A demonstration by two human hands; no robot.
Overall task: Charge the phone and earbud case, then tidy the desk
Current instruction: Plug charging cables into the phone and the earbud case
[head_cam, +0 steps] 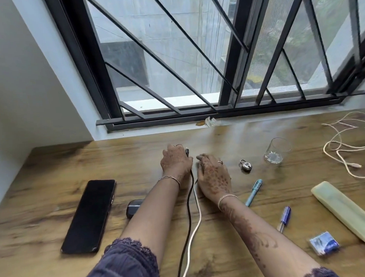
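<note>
Wood-grain brown desk [53, 165] under everything. At centre, left hand [175, 161]: grips thin black charging cable [188, 201], fingers curled round it, metal plug [187, 151] poking out at 1 o'clock of the knuckles. Just beside, at 3 o'clock, right hand [213, 176]: lies palm down over the end of the white charging cable [198, 213]; cannot tell whether gripping. At 8 o'clock of the left hand, well apart from its fingers, flat black phone [88, 215], screen up. Between phone and left forearm, small dark rounded earbud case [133, 204], partly hidden. At 3 o'clock of the right hand: small silver padlock [246, 166], clear drinking glass [276, 151], light-blue pen [254, 192].
</note>
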